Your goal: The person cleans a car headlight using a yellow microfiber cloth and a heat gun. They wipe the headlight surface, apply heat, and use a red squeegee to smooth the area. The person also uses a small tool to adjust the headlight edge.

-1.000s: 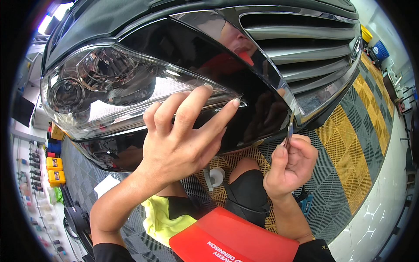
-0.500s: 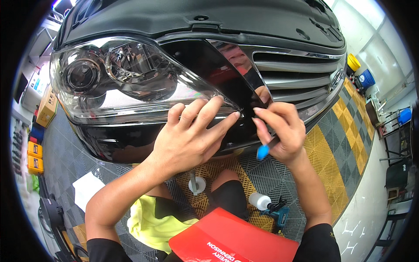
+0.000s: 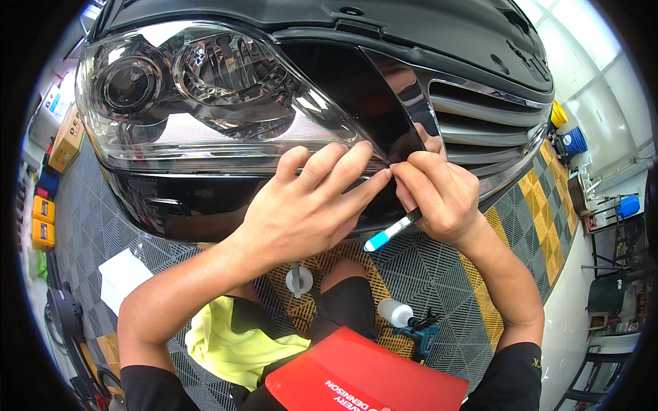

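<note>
The black front of a car is close before me, with a clear headlight [image 3: 199, 147] on the left and a chrome-edged grille [image 3: 486, 133] on the right. My left hand [image 3: 301, 202] lies with fingers spread along the headlight's lower edge, its index fingertip at the lens's inner corner. At that same corner, my right hand [image 3: 442, 195] pinches thumb and fingers against the glossy black panel [image 3: 343, 89]; whatever is at the fingertips is too small to make out. A slim dark tool with a blue and white end [image 3: 385, 236] is held in the right hand, sticking out below the palm.
Below my arms are a yellow cloth [image 3: 226, 335], a red printed sheet or apron [image 3: 363, 377], a white roll [image 3: 299, 281], a white bottle [image 3: 395, 312] and a teal power tool [image 3: 423, 339]. White paper [image 3: 125, 277] lies on the floor tiles; yellow cases [image 3: 43, 222] stand far left.
My right hand has moved in to the headlight corner and touches by my left index finger. The tool has swung to point down-left. The view has shifted slightly.
</note>
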A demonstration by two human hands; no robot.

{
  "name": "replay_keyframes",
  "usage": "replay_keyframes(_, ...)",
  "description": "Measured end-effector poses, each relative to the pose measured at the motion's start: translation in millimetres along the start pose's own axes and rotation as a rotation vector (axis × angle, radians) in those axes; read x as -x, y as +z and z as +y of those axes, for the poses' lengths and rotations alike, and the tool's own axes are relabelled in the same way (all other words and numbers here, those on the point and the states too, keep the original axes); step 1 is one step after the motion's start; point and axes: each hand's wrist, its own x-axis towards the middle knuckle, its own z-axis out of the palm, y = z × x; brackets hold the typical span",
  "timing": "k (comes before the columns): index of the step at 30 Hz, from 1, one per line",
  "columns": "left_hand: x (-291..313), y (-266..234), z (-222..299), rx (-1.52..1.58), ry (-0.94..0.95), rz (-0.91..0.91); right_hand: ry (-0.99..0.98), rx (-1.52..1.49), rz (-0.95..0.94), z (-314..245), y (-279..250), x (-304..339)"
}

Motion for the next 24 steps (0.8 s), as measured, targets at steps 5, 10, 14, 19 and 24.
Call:
replay_keyframes(5,0,0,0,0.001,-0.006,0.006,0.098,-0.071,-0.024,-1,-6,-7)
replay_keyframes(10,0,1,-1,0.015,-0.004,0.018,0.077,-0.095,-0.062,-1,-12,-6)
replay_keyframes(14,1,2,-1,0.033,-0.01,0.021,0.026,-0.045,-0.066,-1,-11,-6)
replay_keyframes(19,1,2,-1,0.031,-0.006,0.028,-0.038,0.003,-0.09,4,-10,-6)
replay_keyframes(24,1,2,-2,0.02,-0.002,0.041,-0.035,0.018,-0.114,5,-9,-13)
